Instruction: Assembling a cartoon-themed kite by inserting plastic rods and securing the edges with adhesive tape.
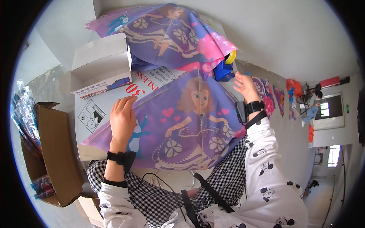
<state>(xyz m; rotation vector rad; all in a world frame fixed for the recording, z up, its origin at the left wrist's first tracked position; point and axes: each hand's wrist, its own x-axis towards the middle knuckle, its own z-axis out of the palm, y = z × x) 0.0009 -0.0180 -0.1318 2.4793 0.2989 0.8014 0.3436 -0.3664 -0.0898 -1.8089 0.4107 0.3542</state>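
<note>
A purple triangular kite (152,125), printed with a princess figure, is spread on a box-like work surface in front of me and hangs over its near edge. Thin rods run along its upper left edge and down its middle. My left hand (123,114) lies on that edge with its fingers stretched out flat. Beyond the kite's right side, a blue tape dispenser (223,72) with a yellow core stands at the far right. My right hand (246,86) is at its front, fingers bent together. Whatever sits between those fingertips is too small to make out.
More printed kites (163,34) lie at the far end. An opened white carton (100,72) stands at the back left. On the floor at left is a brown cardboard box (57,152) with plastic-wrapped packages (24,114). A person (311,110) sits far off at right.
</note>
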